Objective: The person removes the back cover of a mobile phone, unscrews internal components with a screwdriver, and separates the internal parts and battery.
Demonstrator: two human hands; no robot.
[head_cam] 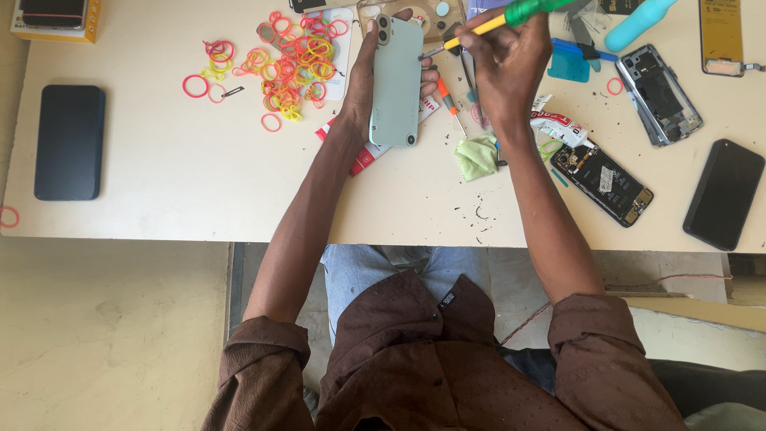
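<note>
We hold a pale green phone (396,80) in our left hand (363,84), back side up, just above the table (183,175). Our fingers wrap round its edges and hold it tight. Our right hand (507,68) is closed round a screwdriver (487,24) with a green and yellow handle, and its thin tip touches the right edge of the phone, near the top.

The back of this phone looks whole and closed, so we think the opening work on it is only at the start. Two other phones are much further along: an opened phone (602,182) lies with its inside parts showing, and a bare phone frame (660,94) sits near it. A dark blue phone (69,141) on the left and a black phone (724,194) on the right lie flat and closed.

A heap of rubber bands (287,68), pink, orange and yellow, lies loose on the table, not in any box. An orange box (56,20) in the far corner holds something dark, but we cannot tell what. A small green cloth (476,157) lies just below our right hand
</note>
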